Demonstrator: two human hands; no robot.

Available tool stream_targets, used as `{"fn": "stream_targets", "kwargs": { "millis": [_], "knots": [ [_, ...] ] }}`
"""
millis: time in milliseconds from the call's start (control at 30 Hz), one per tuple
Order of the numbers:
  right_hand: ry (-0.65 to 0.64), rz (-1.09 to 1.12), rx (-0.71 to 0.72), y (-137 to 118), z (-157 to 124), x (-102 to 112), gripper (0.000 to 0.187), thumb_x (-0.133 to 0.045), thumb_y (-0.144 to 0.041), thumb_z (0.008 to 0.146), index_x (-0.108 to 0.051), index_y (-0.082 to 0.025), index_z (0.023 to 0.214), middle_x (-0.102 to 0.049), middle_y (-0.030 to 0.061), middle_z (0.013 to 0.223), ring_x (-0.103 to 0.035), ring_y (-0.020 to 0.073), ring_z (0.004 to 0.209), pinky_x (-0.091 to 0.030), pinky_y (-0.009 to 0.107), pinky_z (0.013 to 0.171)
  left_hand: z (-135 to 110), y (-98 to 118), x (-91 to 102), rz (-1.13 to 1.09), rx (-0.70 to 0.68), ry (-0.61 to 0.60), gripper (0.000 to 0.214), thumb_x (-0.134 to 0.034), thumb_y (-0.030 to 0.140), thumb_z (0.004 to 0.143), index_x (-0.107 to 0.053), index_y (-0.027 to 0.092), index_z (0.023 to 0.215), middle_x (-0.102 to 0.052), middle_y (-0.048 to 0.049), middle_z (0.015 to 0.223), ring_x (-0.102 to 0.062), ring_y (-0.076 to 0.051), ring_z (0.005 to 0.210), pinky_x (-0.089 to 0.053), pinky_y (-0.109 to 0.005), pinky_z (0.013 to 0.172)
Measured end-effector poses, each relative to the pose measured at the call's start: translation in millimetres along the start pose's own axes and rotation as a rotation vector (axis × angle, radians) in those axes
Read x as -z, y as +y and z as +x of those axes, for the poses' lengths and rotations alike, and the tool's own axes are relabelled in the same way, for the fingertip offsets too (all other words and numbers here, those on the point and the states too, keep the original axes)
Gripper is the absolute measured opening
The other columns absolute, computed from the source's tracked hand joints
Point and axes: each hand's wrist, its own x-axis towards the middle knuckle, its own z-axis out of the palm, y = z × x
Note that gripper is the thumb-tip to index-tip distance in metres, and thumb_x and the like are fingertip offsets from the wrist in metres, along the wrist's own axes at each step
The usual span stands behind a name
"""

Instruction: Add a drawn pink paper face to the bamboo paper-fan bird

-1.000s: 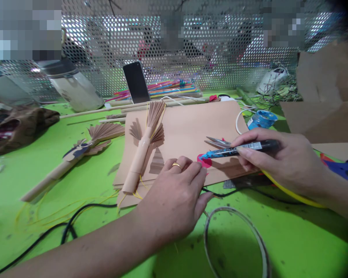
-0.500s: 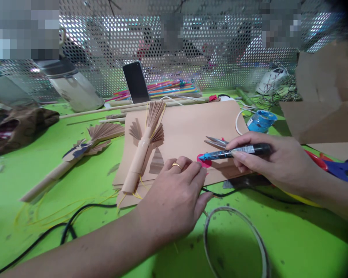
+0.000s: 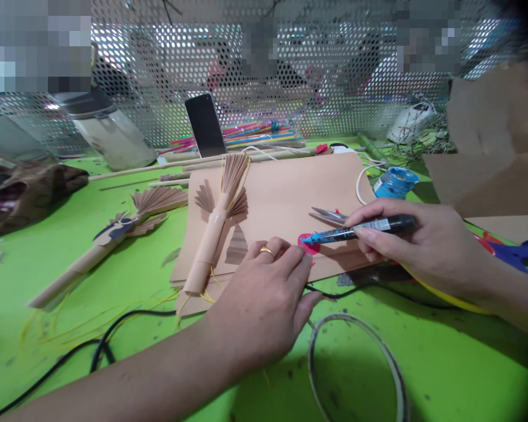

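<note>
My right hand grips a black marker pen whose blue-smeared end rests on a small round piece of red paper. The red piece lies on a stack of light brown paper. My left hand lies on that stack, fingers side by side and thumb apart, the fingertips at the left edge of the red piece. Scissors lie just behind the pen, their handles hidden by my right hand. A rolled paper figure with pleated fans rests left of my left hand.
Another paper figure lies at the left. A jar of blue paint, blue scissors handles and folded cardboard are at the right. A tape ring lies in front. A phone leans at the back.
My right hand and the pen have shifted very slightly to the right. The left hand stays in place on the paper.
</note>
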Motion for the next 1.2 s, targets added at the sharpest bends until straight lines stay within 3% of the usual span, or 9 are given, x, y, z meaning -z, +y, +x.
{"fn": "stream_targets", "kwargs": {
  "millis": [167,633,967,1200],
  "knots": [
    [0.040,0.015,-0.016,-1.4,-1.5,1.1,0.016,-0.062,-0.035,0.085,-0.069,-0.021,0.091,-0.062,-0.0018,0.060,-0.055,0.0125,0.051,-0.046,0.025,0.052,-0.1,0.1,0.1,-0.006,0.003,0.016,0.039,-0.041,0.038,0.097,-0.057,0.014,0.124,-0.060,-0.0107,0.115,-0.045,-0.029,0.106,-0.041,-0.051,0.093],
    [-0.041,-0.019,0.028,2.7,0.3,0.1,0.013,-0.060,-0.035,0.086,-0.069,-0.025,0.090,-0.062,-0.0023,0.060,-0.055,0.0153,0.052,-0.042,0.030,0.050,0.2,1.2,1.2,-0.009,0.011,0.004,0.037,-0.043,0.038,0.097,-0.058,0.015,0.121,-0.060,-0.0108,0.113,-0.045,-0.029,0.106,-0.042,-0.051,0.092],
    [0.080,0.077,-0.060,3.8,0.4,2.0,0.019,-0.062,-0.037,0.085,-0.066,-0.019,0.090,-0.059,-0.0028,0.057,-0.054,0.0116,0.049,-0.042,0.024,0.047,-1.1,0.7,0.9,-0.009,0.003,0.026,0.039,-0.043,0.038,0.097,-0.057,0.013,0.124,-0.061,-0.0110,0.115,-0.046,-0.030,0.106,-0.042,-0.051,0.092],
    [0.083,0.077,-0.057,3.1,2.8,5.0,0.022,-0.062,-0.039,0.085,-0.066,-0.018,0.089,-0.059,-0.0021,0.056,-0.054,0.0117,0.049,-0.042,0.025,0.048,-0.5,2.0,2.1,-0.009,0.013,0.011,0.040,-0.043,0.038,0.097,-0.056,0.013,0.125,-0.060,-0.0108,0.117,-0.045,-0.030,0.107,-0.042,-0.051,0.093]
  ]
}}
